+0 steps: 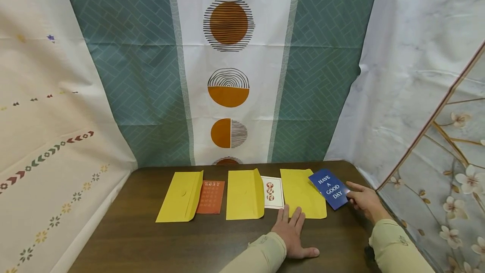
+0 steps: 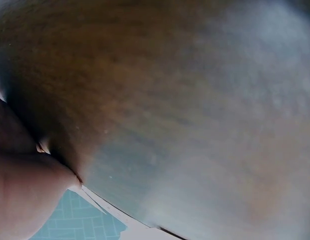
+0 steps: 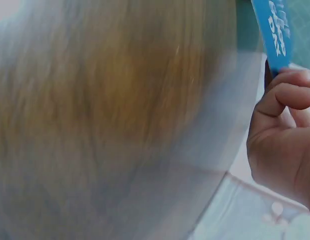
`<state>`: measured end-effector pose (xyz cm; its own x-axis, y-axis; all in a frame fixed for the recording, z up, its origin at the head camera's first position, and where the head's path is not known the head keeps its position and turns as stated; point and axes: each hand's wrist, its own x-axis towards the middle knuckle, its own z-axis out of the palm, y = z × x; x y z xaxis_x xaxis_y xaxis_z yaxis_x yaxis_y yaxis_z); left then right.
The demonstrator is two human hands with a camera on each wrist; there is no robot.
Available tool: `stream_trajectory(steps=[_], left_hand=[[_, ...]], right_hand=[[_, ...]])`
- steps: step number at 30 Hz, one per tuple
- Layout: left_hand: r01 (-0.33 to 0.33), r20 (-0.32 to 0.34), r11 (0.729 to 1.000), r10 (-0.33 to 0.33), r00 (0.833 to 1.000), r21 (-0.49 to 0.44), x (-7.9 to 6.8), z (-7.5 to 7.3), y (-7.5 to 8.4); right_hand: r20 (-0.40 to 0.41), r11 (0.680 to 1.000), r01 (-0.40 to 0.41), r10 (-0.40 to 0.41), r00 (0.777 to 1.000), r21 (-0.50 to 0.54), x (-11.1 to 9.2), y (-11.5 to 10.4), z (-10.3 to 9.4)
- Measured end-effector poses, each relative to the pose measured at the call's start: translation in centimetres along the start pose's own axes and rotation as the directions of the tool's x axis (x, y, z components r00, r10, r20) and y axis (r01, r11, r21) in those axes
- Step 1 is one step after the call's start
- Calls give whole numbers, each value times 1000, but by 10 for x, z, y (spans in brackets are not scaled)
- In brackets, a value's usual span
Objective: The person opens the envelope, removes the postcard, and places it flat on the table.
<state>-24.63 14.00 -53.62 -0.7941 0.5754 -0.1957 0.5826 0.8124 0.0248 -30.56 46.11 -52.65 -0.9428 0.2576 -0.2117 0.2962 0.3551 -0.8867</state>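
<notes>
Between thumb and fingers my right hand [image 1: 365, 201] pinches the lower right of a blue card [image 1: 329, 188] printed "HAVE A GOOD DAY". The card is tilted, and its left part overlaps the rightmost yellow envelope [image 1: 301, 193] in the head view. My left hand [image 1: 291, 233] lies with fingers spread, its fingertips at the lower left edge of that envelope. The blue card [image 3: 276, 35] also shows at the top of the right wrist view, held by the right hand's fingers. In the left wrist view only part of the left hand [image 2: 24, 192] appears at the edge.
Left of my hands lie a middle yellow envelope [image 1: 244, 195] beside a white card [image 1: 273, 193] with red print, and a left yellow envelope [image 1: 179, 197] beside a red card [image 1: 210, 197]. All rest on the dark wooden table [image 1: 170, 245]. Patterned cloths hang around it.
</notes>
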Motion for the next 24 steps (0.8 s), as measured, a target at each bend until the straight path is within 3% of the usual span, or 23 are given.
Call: stream_trajectory(steps=[7, 13, 20, 24], left_hand=[[-9, 7, 1000, 9, 1000, -3, -3, -1, -1], [-9, 3, 1000, 10, 1000, -10, 0, -1, 0], [-5, 14, 999, 6, 1000, -31, 5, 4, -2], [-69, -80, 997, 71, 994, 31, 7, 7, -11]], right_hand=[[-155, 975, -103, 134, 979, 196, -8, 8, -12], [-223, 982, -126, 155, 962, 139, -9, 9, -15], [-230, 988, -96, 123, 965, 122, -9, 9, -12], [-208, 995, -64, 78, 975, 72, -10, 7, -13]])
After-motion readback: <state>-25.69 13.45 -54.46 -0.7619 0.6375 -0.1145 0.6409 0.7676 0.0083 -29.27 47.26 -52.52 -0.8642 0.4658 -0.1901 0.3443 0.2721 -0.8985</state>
